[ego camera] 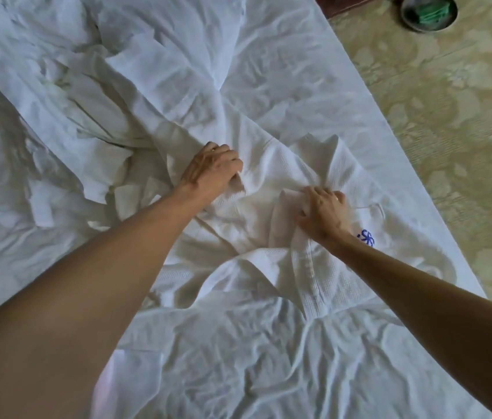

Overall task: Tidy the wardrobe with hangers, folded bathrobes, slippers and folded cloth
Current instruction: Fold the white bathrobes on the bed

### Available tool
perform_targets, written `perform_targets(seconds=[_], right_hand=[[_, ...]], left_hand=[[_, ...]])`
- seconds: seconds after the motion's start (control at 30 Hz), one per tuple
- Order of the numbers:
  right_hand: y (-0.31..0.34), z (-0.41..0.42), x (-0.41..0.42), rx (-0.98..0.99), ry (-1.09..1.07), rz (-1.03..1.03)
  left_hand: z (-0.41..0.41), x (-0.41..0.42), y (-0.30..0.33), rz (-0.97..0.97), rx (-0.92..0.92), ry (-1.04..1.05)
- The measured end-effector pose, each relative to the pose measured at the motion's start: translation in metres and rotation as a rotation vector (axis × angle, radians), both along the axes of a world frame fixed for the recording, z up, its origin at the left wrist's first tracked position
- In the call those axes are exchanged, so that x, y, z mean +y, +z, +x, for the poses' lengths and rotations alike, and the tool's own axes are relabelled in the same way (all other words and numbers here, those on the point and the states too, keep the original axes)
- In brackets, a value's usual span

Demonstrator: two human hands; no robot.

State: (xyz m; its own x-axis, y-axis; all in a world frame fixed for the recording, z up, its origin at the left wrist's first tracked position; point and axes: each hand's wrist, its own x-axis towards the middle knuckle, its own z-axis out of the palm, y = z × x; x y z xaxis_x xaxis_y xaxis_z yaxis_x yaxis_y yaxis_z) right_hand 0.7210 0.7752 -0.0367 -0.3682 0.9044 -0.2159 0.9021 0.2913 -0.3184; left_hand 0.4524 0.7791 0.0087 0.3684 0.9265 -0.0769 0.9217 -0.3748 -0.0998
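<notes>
A white waffle-weave bathrobe [269,258] lies spread and rumpled on a white bed sheet [284,95]. A blue embroidered logo [367,237] shows on its chest, just right of my right wrist. My left hand [213,170] grips a bunch of the robe's fabric near one shoulder, fingers curled down into it. My right hand [325,211] grips the collar area, fingers bunching the cloth. A second white robe [87,116] with a loose belt lies crumpled at the upper left.
The bed's right edge [414,182] runs diagonally from top centre to lower right. Beyond it is beige patterned carpet [465,116]. A round dark bin [429,12] with something green inside stands on the floor at the top right.
</notes>
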Motion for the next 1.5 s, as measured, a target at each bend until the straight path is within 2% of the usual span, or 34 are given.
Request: perform_targets(seconds=[0.07,0.13,0.27,0.47,0.6,0.73,0.77,0.83,0.93,1.13,1.23,1.33,1.5], right_hand=[[0.010,0.013,-0.009,0.143,-0.038,-0.020],[0.024,0.034,-0.032,0.229,0.052,-0.108],[0.038,0.108,-0.094,0.051,0.322,-0.305],[0.043,0.200,-0.165,0.173,0.400,-0.328],[0.025,0.213,-0.182,0.077,0.441,-0.369],[0.033,0.183,-0.169,0.160,0.443,-0.498],[0.038,0.172,-0.163,0.197,0.437,-0.458],[0.041,0.152,-0.149,0.259,0.456,-0.244],[0.037,0.127,-0.110,0.222,0.581,-0.021],[0.036,0.099,-0.050,-0.290,1.136,-0.097],[0.038,0.089,-0.038,-0.387,1.293,-0.058],[0.046,0.090,-0.022,-0.370,1.202,-0.088],[0.077,0.115,0.013,-0.054,0.985,0.133]], left_hand=[[-0.004,0.000,-0.003,-0.100,0.000,0.092],[-0.015,-0.002,0.000,-0.177,0.022,0.185],[-0.032,-0.004,0.006,-0.254,0.045,0.291],[-0.027,-0.001,0.007,-0.277,0.059,0.394],[-0.022,-0.009,0.009,-0.249,0.034,0.438],[-0.026,-0.018,0.010,-0.291,-0.005,0.448],[-0.028,-0.019,0.011,-0.291,-0.020,0.431],[-0.026,-0.024,0.015,-0.278,-0.029,0.380],[-0.017,-0.027,0.019,-0.233,-0.042,0.280],[-0.006,-0.035,0.021,-0.336,-0.051,0.211],[0.000,-0.043,0.027,-0.331,-0.109,0.284],[-0.001,-0.055,0.039,-0.220,-0.074,0.261],[-0.009,-0.074,0.075,-0.080,0.002,0.209]])
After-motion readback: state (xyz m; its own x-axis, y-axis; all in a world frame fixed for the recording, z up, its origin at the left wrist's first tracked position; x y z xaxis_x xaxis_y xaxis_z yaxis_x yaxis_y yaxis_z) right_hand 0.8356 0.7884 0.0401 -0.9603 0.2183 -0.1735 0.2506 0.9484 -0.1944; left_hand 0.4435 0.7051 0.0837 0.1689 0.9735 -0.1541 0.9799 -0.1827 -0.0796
